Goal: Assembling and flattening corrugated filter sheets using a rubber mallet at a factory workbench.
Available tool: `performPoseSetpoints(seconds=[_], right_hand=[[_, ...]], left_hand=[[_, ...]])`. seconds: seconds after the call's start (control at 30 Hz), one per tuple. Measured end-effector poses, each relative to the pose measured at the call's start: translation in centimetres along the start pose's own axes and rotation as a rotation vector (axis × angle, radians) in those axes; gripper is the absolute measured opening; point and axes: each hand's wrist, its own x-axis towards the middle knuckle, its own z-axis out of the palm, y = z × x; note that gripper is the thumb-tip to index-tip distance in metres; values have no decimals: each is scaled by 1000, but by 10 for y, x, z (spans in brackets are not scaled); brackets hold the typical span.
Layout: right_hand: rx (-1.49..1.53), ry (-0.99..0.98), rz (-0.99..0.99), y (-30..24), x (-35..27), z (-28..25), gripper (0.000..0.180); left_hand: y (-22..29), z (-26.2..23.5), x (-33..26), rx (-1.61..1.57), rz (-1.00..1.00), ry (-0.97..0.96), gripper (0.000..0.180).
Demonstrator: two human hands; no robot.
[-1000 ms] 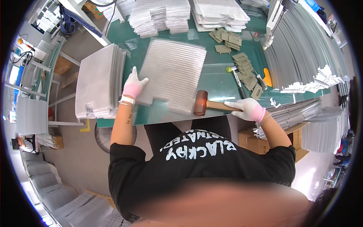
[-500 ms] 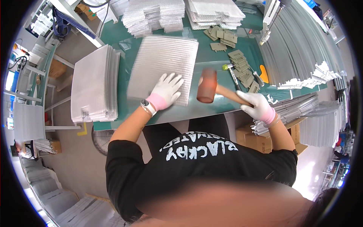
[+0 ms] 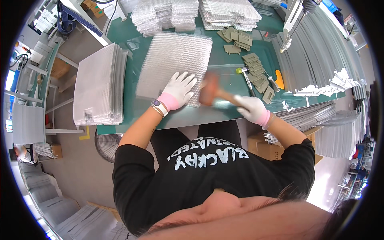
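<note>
A flat silvery finned metal panel (image 3: pixel 173 64) lies on the green table (image 3: pixel 224 68). My left hand (image 3: pixel 180 89), in a white glove with a pink cuff, presses flat on the panel's near right corner. My right hand (image 3: pixel 252 109), gloved the same, grips the wooden handle of a reddish-brown mallet (image 3: pixel 209 94). The mallet's head is blurred with motion right at the panel's near right edge, next to my left fingers.
A stack of finned panels (image 3: pixel 100 84) sits at the table's left end, more stacks (image 3: pixel 166 14) at the back. Several olive-grey plastic parts (image 3: pixel 256 68), a screwdriver (image 3: pixel 245 75) and an orange tool (image 3: pixel 279 79) lie right. Long metal strips (image 3: pixel 312 52) fill the right side.
My left hand slid from the panel's left edge to its near right corner. The mallet, earlier resting on the table, has been lifted and swung left onto the panel's edge.
</note>
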Motion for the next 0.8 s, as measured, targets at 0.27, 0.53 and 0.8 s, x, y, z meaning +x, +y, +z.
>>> performPoseSetpoints(seconds=[0.27, 0.53, 0.8], right_hand=[[47, -85, 113, 1, 10, 1, 53], [12, -306, 213, -15, -9, -25, 54], [458, -15, 574, -41, -76, 1, 60]], left_hand=[[-2, 1, 2, 42, -8, -41, 55], [-14, -12, 3, -118, 8, -114, 73], [-22, -32, 39, -105, 645, -307, 80]])
